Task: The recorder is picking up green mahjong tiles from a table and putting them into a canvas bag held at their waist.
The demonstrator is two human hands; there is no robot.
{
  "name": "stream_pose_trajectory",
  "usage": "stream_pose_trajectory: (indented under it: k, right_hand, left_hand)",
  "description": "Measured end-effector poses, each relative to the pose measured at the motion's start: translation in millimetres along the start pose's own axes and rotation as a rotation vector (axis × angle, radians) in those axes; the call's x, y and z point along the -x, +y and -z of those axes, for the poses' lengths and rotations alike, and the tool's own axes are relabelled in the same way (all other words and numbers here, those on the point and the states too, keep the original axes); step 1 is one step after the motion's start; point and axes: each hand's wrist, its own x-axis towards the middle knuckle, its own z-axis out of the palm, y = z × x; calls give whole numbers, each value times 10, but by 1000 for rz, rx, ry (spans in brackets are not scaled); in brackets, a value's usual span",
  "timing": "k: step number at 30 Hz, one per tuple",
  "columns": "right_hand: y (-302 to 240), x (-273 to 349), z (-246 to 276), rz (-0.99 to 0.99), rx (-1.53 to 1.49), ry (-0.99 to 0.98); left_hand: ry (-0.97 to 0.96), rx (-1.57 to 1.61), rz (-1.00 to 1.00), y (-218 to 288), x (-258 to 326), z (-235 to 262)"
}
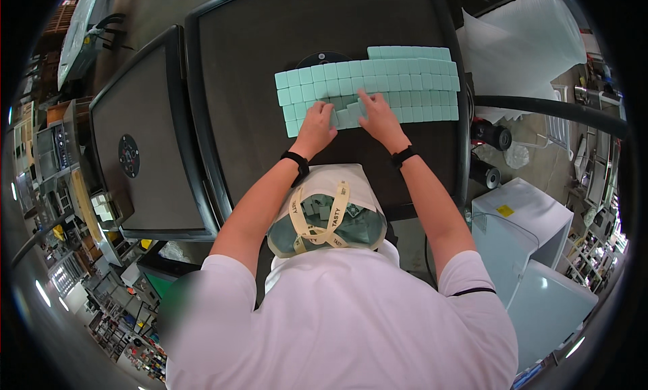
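Rows of mint-green mahjong tiles (418, 84) lie packed side by side on a dark-topped mahjong table (250, 46). The near row has a break in its middle, where a few loose tiles (354, 111) sit tilted between my hands. At the left of this break, my left hand (315, 128) has thumb and fingers closed about a tile. My right hand (383, 123) is at its right side, forefinger reaching forward and thumb bent in against the tiles. A pale open bag (341, 177) with printed cream straps is at my lap, with greenish pieces inside.
A second dark table (152, 147) with a round centre panel stands at left. Raised black rims (202, 113) edge both tables. White foam sheets (526, 42) are at upper right, above a dark curved bar (553, 108). A white cabinet (520, 218) stands at lower right.
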Motion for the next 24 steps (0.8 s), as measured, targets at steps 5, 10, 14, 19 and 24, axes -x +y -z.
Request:
stream_pose_trajectory:
  k: [5,10,14,19,24]
  right_hand:
    - [113,30,14,181,51,-31]
    - [49,31,-53,183,103,-32]
    - [48,51,-83,151,134,-35]
    - [117,85,-144,130,120,15]
    - [-6,66,-83,133,135,-7]
  left_hand:
    - [-34,-82,-27,149,-56,19]
    - [-62,-213,-106,11,-58,-64]
    - [-42,-213,-171,40,-53,-22]
    - [-95,-378,-150,174,-24,175]
    - [-63,-140,94,-153,60,43]
